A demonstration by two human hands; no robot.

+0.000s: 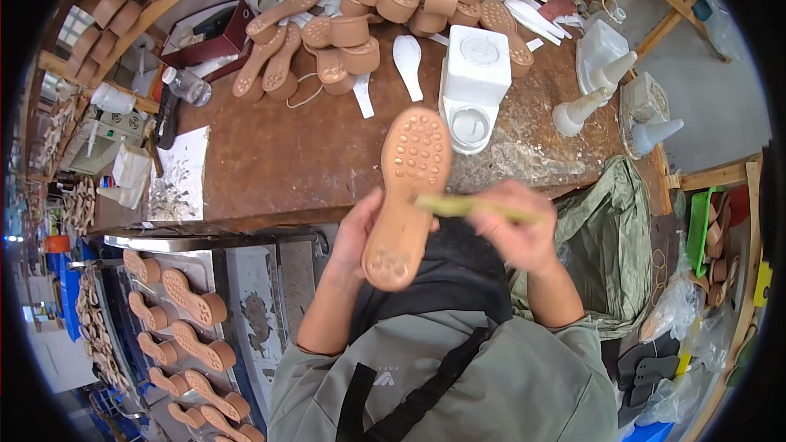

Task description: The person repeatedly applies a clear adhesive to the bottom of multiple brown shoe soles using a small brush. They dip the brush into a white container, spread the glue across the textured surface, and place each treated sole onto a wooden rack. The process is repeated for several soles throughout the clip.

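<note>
My left hand grips a tan shoe sole by its lower side edge. The sole is held up in front of me with its surface of round and square hollows facing up. In my right hand is a yellow-green brush, held like a pen with the fingers closed round its handle. The brush's front end lies over the narrow middle of the sole. Its bristles are too blurred to make out. Beyond the sole, on the bench, stands a white two-part container with a round cup-like opening at its near end.
Tan heeled soles are heaped at the back of the brown workbench. White insole-shaped pieces lie near them. White cone-tipped bottles stand at right. A metal rack of soles is at left; a green sack hangs at right.
</note>
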